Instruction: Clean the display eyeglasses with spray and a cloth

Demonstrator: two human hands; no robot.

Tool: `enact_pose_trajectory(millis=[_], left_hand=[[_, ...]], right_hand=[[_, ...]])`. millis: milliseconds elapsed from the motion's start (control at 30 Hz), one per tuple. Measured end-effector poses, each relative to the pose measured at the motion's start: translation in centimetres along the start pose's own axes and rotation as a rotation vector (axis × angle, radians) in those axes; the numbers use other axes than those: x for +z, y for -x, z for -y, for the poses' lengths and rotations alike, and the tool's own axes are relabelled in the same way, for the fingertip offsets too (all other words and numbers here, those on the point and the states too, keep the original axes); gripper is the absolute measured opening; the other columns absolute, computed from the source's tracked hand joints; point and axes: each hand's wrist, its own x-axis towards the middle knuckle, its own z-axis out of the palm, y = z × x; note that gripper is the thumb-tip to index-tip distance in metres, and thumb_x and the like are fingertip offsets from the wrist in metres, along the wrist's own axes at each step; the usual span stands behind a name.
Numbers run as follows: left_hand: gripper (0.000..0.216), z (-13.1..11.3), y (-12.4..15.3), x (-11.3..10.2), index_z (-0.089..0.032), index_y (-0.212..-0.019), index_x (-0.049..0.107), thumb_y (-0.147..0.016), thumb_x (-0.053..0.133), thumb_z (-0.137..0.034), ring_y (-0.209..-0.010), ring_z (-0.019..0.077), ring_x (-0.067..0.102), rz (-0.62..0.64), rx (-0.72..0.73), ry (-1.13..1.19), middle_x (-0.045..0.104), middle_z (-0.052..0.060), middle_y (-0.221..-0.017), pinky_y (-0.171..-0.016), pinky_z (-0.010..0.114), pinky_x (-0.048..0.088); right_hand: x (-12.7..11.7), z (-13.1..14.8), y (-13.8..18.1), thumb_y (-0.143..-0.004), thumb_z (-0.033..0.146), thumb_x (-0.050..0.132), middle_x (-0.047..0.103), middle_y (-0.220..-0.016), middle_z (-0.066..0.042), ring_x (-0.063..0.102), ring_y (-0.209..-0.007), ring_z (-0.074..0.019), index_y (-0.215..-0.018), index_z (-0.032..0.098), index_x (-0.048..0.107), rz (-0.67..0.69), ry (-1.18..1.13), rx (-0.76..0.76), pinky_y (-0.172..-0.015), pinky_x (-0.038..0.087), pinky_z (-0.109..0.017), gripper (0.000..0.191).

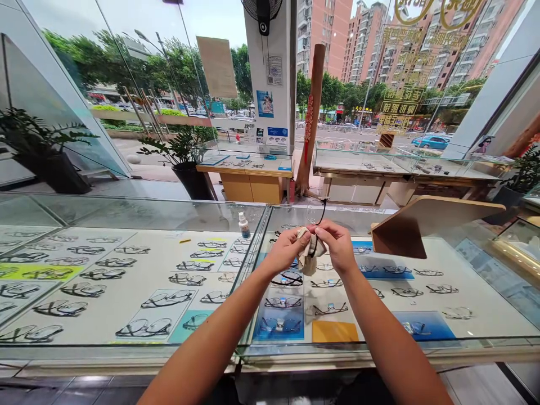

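Above the glass counter, both hands come together around a pair of glasses [324, 212] with a thin dark temple that points up and away. One clear lens shows faintly beyond the fingertips; much of the frame is covered by fingers and cloth. My left hand [287, 247] is closed on a crumpled beige cloth [307, 264], which hangs below the fingers and wraps part of the glasses. My right hand [338, 243] pinches the glasses with thumb and fingers, close against the cloth. A small white bottle [243, 226] with a blue label stands on the counter to the left.
Under the glass top of the display counter [270, 350] lie rows of eyeglasses [145, 327]. A wooden stand [422, 222] rests on the counter at the right. Farther off are another display case [248, 169], a wooden post [314, 107] and potted plants [188, 163] by the windows.
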Motion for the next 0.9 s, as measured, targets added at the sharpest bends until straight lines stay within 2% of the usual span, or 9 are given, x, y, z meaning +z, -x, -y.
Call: enact_pose_trajectory(millis=[133,267,433,600,700,800,900], left_hand=[[0.058,0.2,0.1,-0.5,-0.014,-0.103,0.076,-0.095,0.063,-0.07,-0.075,0.0173,0.055,0.09,-0.033,0.037,0.067,0.005,-0.084,-0.071,0.027,0.045],[0.056,0.0,0.2,-0.6,-0.015,-0.105,0.077,-0.1,0.058,-0.067,-0.085,0.0199,0.061,0.09,-0.031,0.055,0.07,0.007,-0.089,-0.081,0.03,0.048],[0.047,-0.1,0.0,-0.3,-0.015,-0.1,0.077,-0.095,0.069,-0.061,-0.082,0.0176,0.059,0.083,-0.013,0.047,0.07,0.005,-0.089,-0.08,0.028,0.046],[0.045,-0.1,-0.1,0.2,-0.014,-0.09,0.077,-0.087,0.08,-0.059,-0.067,0.0118,0.046,-0.048,-0.026,0.107,0.061,0.0,-0.075,-0.065,0.024,0.036],[0.043,-0.4,-0.1,0.4,-0.014,-0.088,0.077,-0.08,0.088,-0.054,-0.066,0.0104,0.046,-0.061,-0.044,0.156,0.062,0.0,-0.076,-0.063,0.023,0.035],[0.044,-0.5,0.0,0.5,-0.014,-0.095,0.078,-0.071,0.096,-0.045,-0.07,0.0116,0.053,-0.059,-0.074,0.199,0.066,0.0,-0.08,-0.069,0.024,0.041],[0.058,-0.3,0.1,0.5,-0.015,-0.113,0.077,-0.065,0.101,-0.039,-0.074,0.0138,0.057,-0.051,-0.101,0.21,0.069,0.001,-0.083,-0.072,0.026,0.044]], right_hand=[[-0.4,-0.5,-0.2,-0.087,0.046,0.078,0.076,-0.089,-0.005,0.068,-0.089,-0.0223,-0.085,0.024,0.084,-0.018,-0.029,0.025,-0.085,0.054,-0.036,0.022],[-0.4,-0.6,-0.2,-0.088,0.044,0.078,0.077,-0.09,-0.005,0.068,-0.09,-0.0221,-0.085,0.024,0.084,-0.012,-0.055,0.033,-0.087,0.054,-0.036,0.021],[-0.2,-0.3,0.0,-0.088,0.047,0.079,0.075,-0.089,-0.004,0.068,-0.089,-0.0212,-0.086,0.024,0.083,0.0,-0.023,0.024,-0.085,0.054,-0.036,0.023],[-0.1,-0.2,0.1,-0.091,0.045,0.078,0.071,-0.084,-0.003,0.064,-0.083,-0.0193,-0.081,0.024,0.08,0.054,0.046,-0.052,-0.083,0.052,-0.035,0.023],[-0.1,-0.3,0.1,-0.092,0.047,0.076,0.072,-0.087,-0.003,0.065,-0.086,-0.0207,-0.083,0.024,0.079,0.071,0.048,-0.045,-0.084,0.052,-0.037,0.024],[0.0,-0.3,0.1,-0.09,0.049,0.077,0.071,-0.087,-0.004,0.064,-0.087,-0.0208,-0.083,0.024,0.079,0.051,0.028,-0.018,-0.085,0.053,-0.037,0.026],[0.1,-0.3,0.0,-0.087,0.051,0.08,0.071,-0.089,-0.004,0.064,-0.087,-0.0208,-0.085,0.024,0.078,0.018,-0.03,0.037,-0.084,0.053,-0.036,0.027]])
